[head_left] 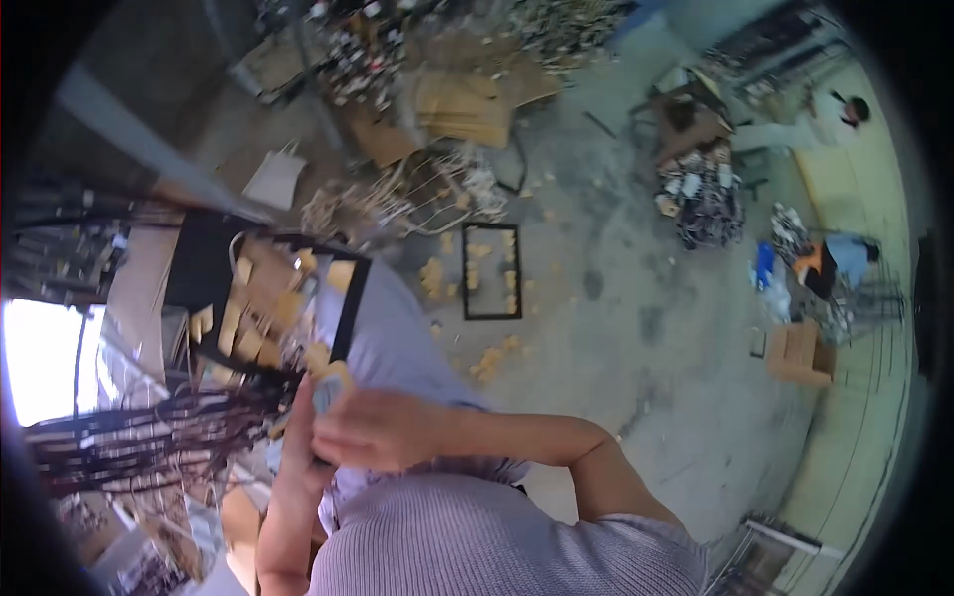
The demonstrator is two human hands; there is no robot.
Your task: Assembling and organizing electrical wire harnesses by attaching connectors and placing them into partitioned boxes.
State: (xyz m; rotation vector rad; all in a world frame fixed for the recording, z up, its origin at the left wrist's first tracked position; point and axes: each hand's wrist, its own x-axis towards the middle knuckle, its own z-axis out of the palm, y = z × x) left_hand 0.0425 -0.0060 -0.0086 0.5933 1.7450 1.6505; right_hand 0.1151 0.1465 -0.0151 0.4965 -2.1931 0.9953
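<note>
while left hand (302,429) and right hand (373,429) grasp a yellow-grey piece (328,390), floor (586,368) spreads beyond black edging (351,311).

Left hand (301,442) raised, right hand (373,429) close beside, right elbow (596,452) bent

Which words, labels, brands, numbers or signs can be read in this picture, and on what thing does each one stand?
None can be read anywhere in the picture.
Yellow and grey object at the left hand and right hand: too blurred and partly covered to tell any marking.
Cardboard box at the right: too small to tell any print.
White bag-like thing on the floor: no readable text.
</note>
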